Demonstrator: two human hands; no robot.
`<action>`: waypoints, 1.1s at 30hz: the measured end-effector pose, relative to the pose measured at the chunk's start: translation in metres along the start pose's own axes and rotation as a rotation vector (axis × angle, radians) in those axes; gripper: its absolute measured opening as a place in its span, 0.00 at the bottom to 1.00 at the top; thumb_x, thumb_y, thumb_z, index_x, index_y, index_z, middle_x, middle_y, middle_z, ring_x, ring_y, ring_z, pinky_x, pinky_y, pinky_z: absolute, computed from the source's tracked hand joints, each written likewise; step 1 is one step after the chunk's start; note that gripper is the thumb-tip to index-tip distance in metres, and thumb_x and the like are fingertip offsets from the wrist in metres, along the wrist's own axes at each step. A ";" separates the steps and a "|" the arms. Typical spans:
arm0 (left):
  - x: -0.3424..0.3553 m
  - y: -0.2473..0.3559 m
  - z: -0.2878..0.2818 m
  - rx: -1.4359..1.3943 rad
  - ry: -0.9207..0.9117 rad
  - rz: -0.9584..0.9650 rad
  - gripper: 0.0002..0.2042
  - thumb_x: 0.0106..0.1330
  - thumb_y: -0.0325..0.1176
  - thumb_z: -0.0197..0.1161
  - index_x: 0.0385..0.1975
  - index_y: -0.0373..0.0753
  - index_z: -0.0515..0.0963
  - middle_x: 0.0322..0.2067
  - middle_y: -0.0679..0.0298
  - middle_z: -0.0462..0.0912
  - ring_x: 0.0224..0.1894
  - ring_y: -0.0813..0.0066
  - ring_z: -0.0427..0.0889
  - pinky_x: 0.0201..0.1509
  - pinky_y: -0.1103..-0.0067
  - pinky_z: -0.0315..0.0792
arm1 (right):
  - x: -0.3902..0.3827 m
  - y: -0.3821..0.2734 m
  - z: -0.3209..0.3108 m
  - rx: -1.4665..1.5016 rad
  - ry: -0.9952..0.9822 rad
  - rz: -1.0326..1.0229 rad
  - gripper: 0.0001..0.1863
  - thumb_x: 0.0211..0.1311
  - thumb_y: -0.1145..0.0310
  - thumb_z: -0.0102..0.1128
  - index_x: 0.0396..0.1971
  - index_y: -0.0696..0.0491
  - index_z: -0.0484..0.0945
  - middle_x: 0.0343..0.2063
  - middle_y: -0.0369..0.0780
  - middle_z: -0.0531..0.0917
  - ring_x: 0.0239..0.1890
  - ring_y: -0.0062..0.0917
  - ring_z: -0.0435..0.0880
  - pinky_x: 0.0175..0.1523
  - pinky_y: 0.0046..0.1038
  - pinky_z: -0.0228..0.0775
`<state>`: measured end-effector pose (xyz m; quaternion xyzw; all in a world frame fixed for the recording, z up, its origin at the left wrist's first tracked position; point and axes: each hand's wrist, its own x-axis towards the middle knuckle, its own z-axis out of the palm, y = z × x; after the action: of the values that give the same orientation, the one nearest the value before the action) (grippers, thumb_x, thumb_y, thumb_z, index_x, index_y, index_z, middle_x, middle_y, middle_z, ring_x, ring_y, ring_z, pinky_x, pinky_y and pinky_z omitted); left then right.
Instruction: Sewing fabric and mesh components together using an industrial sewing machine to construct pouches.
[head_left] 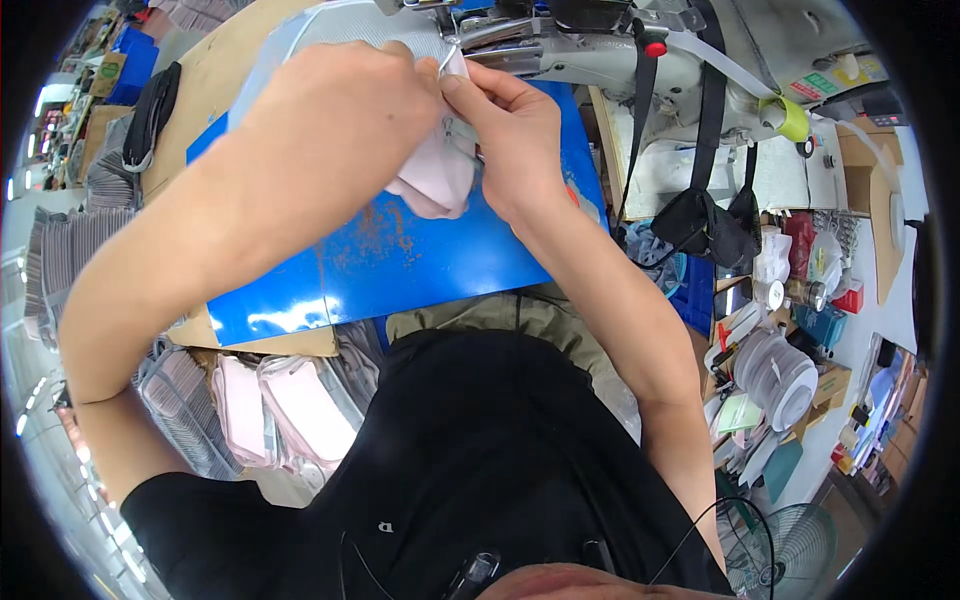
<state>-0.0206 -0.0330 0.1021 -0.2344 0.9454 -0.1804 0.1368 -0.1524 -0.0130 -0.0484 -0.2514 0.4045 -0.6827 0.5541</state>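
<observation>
A pale pink fabric piece [436,182] hangs over the blue work surface, joined or laid against pale grey-blue fabric [335,35] at the upper left; I cannot tell which. My left hand [350,115] reaches across it from the left, its fingers curled closed on the cloth. Thumb and fingers of my right hand [520,135] pinch the cloth's upper edge close beside the left fingertips. Just beyond both hands are the metal parts of a sewing machine [500,38]. The left hand and wrist hide part of the cloth.
The blue board [380,265] lies on a wooden tabletop [205,75]. Bundles of pink and grey fabric pieces [300,405] sit below its left edge. Black straps with a pouch [705,225] hang at right, above shelves with white tape rolls [775,375]. A fan [785,555] stands lower right.
</observation>
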 end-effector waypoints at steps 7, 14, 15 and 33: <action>0.013 0.023 0.017 -0.119 0.041 -0.131 0.23 0.59 0.23 0.62 0.56 0.26 0.76 0.37 0.48 0.84 0.34 0.51 0.87 0.37 0.66 0.82 | -0.006 -0.004 -0.004 -0.041 -0.001 0.018 0.13 0.65 0.71 0.71 0.47 0.60 0.88 0.34 0.37 0.87 0.31 0.15 0.81 0.35 0.20 0.73; 0.039 0.027 0.038 -0.459 0.261 -0.338 0.14 0.59 0.23 0.60 0.44 0.27 0.76 0.30 0.42 0.84 0.38 0.47 0.87 0.41 0.58 0.78 | 0.001 0.006 -0.007 -0.066 -0.016 -0.061 0.10 0.64 0.72 0.71 0.41 0.60 0.87 0.32 0.37 0.87 0.31 0.16 0.81 0.34 0.22 0.73; 0.038 0.027 0.043 -0.514 0.312 -0.358 0.14 0.58 0.24 0.61 0.45 0.27 0.76 0.29 0.43 0.82 0.35 0.49 0.86 0.40 0.59 0.77 | 0.001 0.005 -0.005 -0.112 -0.034 -0.126 0.10 0.62 0.72 0.72 0.41 0.60 0.87 0.33 0.37 0.88 0.31 0.15 0.81 0.35 0.23 0.73; -0.013 0.095 0.080 -0.639 0.733 -0.228 0.26 0.55 0.26 0.71 0.56 0.33 0.76 0.56 0.57 0.79 0.52 0.68 0.83 0.50 0.76 0.78 | -0.046 0.000 -0.038 -0.804 -0.061 -0.465 0.18 0.60 0.68 0.67 0.50 0.49 0.88 0.42 0.43 0.84 0.44 0.39 0.84 0.46 0.38 0.78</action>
<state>-0.0197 0.0297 -0.0063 -0.2874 0.9077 0.0340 -0.3038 -0.1704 0.0411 -0.0644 -0.5503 0.5535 -0.5700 0.2567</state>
